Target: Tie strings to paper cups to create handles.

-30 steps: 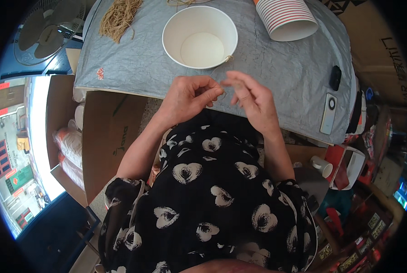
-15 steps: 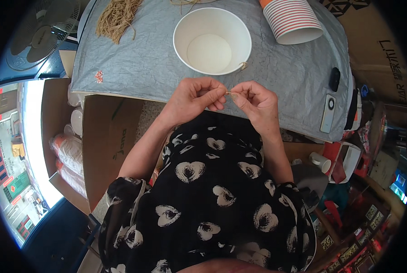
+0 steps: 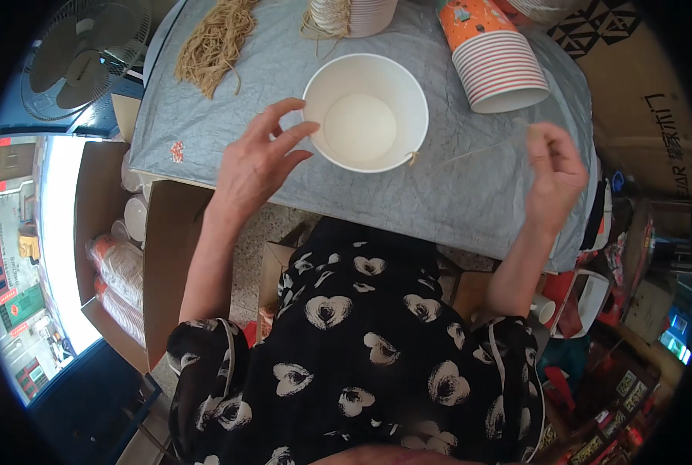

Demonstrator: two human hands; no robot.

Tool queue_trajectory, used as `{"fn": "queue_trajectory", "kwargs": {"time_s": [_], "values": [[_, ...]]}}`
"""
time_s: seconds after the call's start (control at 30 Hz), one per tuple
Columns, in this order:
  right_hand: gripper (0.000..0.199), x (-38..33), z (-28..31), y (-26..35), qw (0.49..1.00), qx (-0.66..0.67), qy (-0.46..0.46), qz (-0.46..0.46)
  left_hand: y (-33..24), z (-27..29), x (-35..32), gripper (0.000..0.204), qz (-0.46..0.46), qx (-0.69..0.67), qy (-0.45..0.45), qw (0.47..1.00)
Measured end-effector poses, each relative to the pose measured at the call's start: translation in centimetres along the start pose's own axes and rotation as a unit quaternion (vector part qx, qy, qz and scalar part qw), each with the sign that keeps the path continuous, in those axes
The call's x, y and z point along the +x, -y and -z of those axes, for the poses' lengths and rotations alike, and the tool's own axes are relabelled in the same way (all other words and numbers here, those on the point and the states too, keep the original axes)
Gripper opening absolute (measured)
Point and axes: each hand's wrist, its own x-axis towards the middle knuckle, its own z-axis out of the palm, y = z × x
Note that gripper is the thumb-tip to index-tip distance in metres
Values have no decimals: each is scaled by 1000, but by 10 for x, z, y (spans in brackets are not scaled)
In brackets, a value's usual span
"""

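One knot [image 3: 413,158]: on tub [image 3: 360,128] rim, looks tied.
Left hand [image 3: 255,161]: spread, tub's left.
Right hand [image 3: 555,172]: pinches unfinished-looking string [image 3: 477,152], tub's right.

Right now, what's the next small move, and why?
Probably close the left hand on the white bucket to steady it: that hand is at its left rim, while a thin thread stretches from near the beige tuft on the rim toward the right hand, so a pull could shift the bucket.

A white tub [image 3: 360,128] is set mouth up near the surface's [image 3: 470,201] front edge, knotted twine [image 3: 413,159] at its rim; string [image 3: 476,153] is stretched toward the right edge.
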Motion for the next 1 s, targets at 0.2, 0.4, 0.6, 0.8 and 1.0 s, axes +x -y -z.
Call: {"fn": "queue_trajectory", "kwargs": {"time_s": [0.2,0.4,0.6,0.8,1.0], "values": [[9,16,-67,57,977,144,69,138,-53,-36,0,24,-58,1,1,998],[9,9,-120,3,966,87,238,-50,-36,-1,22,48,-70,-31,64,995],[9,-7,-122,-18,933,5,349,-93,6,-3,27,33,-101,10,96,990],[8,-22,-118,-15,906,-69,404,-108,0,-14,-23,33,-82,-87,60,991],[10,-44,-135,10,879,-102,457,-92,-8,-16,-58,37,-37,-94,39,994]]}}
